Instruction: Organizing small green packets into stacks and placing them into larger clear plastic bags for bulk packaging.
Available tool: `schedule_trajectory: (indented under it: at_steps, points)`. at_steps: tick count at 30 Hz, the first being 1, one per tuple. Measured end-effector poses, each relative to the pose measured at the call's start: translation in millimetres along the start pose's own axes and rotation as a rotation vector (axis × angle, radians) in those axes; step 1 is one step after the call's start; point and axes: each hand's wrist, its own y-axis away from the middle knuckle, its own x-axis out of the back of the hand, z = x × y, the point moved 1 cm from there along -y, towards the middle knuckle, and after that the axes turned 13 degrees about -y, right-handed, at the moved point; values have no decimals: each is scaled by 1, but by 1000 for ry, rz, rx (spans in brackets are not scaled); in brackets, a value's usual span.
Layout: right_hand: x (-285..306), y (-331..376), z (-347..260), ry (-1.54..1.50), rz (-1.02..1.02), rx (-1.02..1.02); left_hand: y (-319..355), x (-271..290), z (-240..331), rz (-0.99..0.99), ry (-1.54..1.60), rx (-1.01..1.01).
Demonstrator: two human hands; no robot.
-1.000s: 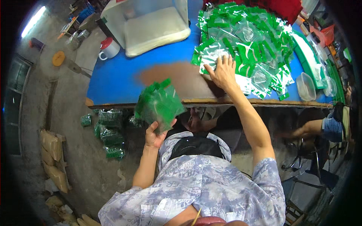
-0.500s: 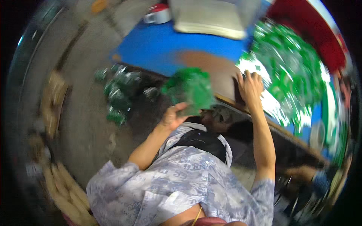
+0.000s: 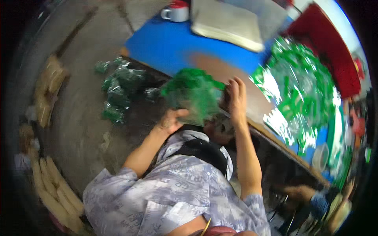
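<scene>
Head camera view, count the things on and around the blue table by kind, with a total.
Green packet bunch in the left hand: 1
Loose green packet pile under the right hand: 1
Mug: 1
Clear bowl: 1
Pale tray: 1
Total: 5

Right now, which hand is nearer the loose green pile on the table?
Right. The right hand is at the table edge, beside the green pile. The left hand is further from it, off the table, holding a green bundle.
</scene>
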Motion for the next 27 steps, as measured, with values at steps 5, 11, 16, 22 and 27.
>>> schedule_trajectory:
  at_steps: [5,11,16,22,27]
  points:
    - [11,13,-77,361,-274,281,-64,-60,25,-86,-793,-442]
    - [76,-16,-46,473,-195,108,-123,-89,47,-210,-1259,-913]
    - [64,-17,-19,517,-224,212,-155,-75,17,-396,-1027,-845]
    - [82,-38,2,495,-252,125,-157,-83,24,-124,-1280,-757]
    - [47,-26,-18,476,-146,277,-159,-88,28,-347,-729,-544]
